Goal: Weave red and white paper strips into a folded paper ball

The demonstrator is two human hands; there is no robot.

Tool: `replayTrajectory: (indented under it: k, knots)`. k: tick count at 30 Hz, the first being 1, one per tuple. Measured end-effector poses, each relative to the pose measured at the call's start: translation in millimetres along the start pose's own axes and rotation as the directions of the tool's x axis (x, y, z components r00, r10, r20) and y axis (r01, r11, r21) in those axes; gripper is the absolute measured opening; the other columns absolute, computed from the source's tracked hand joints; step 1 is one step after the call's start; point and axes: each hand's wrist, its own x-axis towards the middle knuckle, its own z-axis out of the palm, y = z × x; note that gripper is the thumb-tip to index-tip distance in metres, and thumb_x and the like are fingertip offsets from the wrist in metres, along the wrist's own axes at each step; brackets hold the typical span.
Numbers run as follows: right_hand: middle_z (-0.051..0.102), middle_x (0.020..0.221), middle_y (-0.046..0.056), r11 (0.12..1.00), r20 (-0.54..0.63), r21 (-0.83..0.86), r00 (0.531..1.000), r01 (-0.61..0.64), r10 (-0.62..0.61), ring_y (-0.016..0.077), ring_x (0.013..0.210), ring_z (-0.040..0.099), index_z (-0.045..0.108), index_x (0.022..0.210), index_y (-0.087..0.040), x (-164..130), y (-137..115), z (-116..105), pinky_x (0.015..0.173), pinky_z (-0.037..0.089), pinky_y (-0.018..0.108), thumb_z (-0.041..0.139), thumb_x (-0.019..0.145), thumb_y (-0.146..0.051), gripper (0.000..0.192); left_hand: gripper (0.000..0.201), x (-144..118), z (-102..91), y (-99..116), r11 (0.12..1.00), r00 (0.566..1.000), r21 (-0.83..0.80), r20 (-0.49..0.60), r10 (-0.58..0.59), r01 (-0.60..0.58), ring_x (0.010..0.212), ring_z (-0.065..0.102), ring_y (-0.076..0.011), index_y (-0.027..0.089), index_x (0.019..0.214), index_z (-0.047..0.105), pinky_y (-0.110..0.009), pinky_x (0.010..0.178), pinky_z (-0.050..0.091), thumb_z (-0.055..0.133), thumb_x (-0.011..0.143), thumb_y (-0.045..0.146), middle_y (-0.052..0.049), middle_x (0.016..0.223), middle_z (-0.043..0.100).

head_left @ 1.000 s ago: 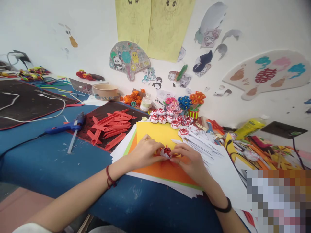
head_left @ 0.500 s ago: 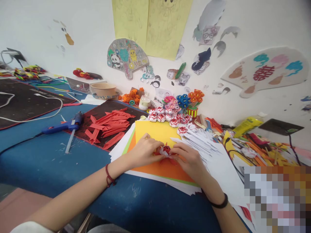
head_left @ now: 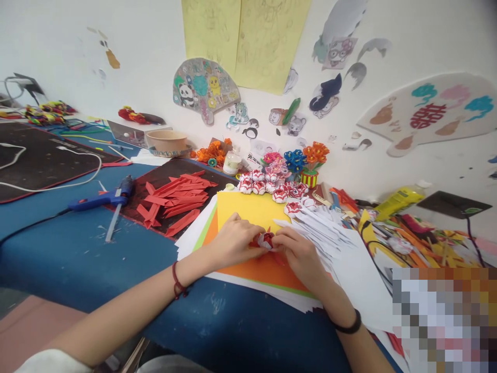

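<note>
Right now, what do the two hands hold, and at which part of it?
Both hold one small red and white paper flower: left hand at its left side, right hand at its right side, pinched with fingertips.

Blue table (head_left: 97, 248), stacked coloured paper sheets (head_left: 248, 212), black mat (head_left: 163, 178) with red strips (head_left: 174, 199), blue glue gun (head_left: 103, 198)

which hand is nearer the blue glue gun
Left. The left hand is on the orange sheet on the side facing the blue glue gun, which lies off to its left. The right hand is farther away, beyond the paper flower.
</note>
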Motion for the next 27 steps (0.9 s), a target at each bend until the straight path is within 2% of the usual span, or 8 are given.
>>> replayTrajectory:
  k: [5, 11, 20, 24, 27]
  knots:
    - [0.061, 0.091, 0.004, 0.997, -0.011, 0.074, 1.0, 0.001, -0.001, 0.0153, 0.074, 0.059, 0.062, 0.088, -0.024, -0.1, 0.9, 2.6, 0.068, 0.05, 0.027, 0.039, 0.088, -0.004, 0.03, 0.018, 0.9, 5.6, 1.8, 0.997, 0.998, 0.074, -0.057, 0.017, -0.013, 0.067, 0.062, -0.0177, 0.019, 0.085, 0.064, -0.033, 0.072, 0.03, 0.059, 0.086, 0.037, -0.002, 0.071, 0.069]
    - [0.058, 0.091, 0.004, 0.994, -0.009, 0.111, 1.0, 0.004, -0.003, 0.0138, 0.07, 0.056, 0.059, 0.085, -0.023, 0.5, 1.1, 3.7, 0.066, 0.049, 0.026, 0.037, 0.085, -0.001, 0.032, 0.019, 0.7, 9.5, -0.1, 0.996, 0.997, 0.086, -0.08, -0.001, 0.008, 0.067, 0.062, -0.0178, 0.019, 0.084, 0.064, -0.033, 0.073, 0.031, 0.059, 0.086, 0.037, -0.002, 0.071, 0.07]
    - [0.056, 0.083, 0.002, 0.993, -0.065, 0.11, 0.997, -0.038, 0.045, 0.0156, 0.073, 0.056, 0.058, 0.081, -0.023, 5.3, -1.2, 9.3, 0.065, 0.047, 0.027, 0.042, 0.09, -0.008, 0.023, 0.036, 2.6, 5.9, -0.2, 0.997, 1.0, 0.082, -0.022, 0.012, -0.01, 0.073, 0.064, -0.0191, 0.018, 0.088, 0.064, -0.033, 0.075, 0.032, 0.053, 0.095, 0.052, -0.003, 0.076, 0.069]
    - [0.063, 0.085, 0.002, 0.967, -0.066, 0.202, 0.983, -0.152, 0.169, 0.018, 0.078, 0.061, 0.062, 0.089, -0.024, 5.8, 3.0, 3.4, 0.072, 0.051, 0.03, 0.058, 0.087, -0.017, 0.009, 0.039, 2.8, 3.0, 0.4, 0.999, 1.0, 0.052, 0.001, -0.01, 0.01, 0.078, 0.065, -0.0193, 0.019, 0.094, 0.064, -0.032, 0.077, 0.033, 0.053, 0.094, 0.056, -0.004, 0.081, 0.071]
    - [0.067, 0.086, 0.003, 0.913, -0.063, 0.293, 0.947, -0.284, 0.315, 0.0191, 0.077, 0.065, 0.064, 0.101, -0.024, 5.0, 10.2, -8.5, 0.077, 0.054, 0.035, 0.063, 0.088, -0.029, 0.014, 0.038, 2.4, 1.5, 0.7, 0.999, 0.999, 0.02, 0.021, -0.03, 0.029, 0.082, 0.066, -0.0199, 0.02, 0.104, 0.065, -0.032, 0.079, 0.033, 0.058, 0.092, 0.055, -0.004, 0.086, 0.072]
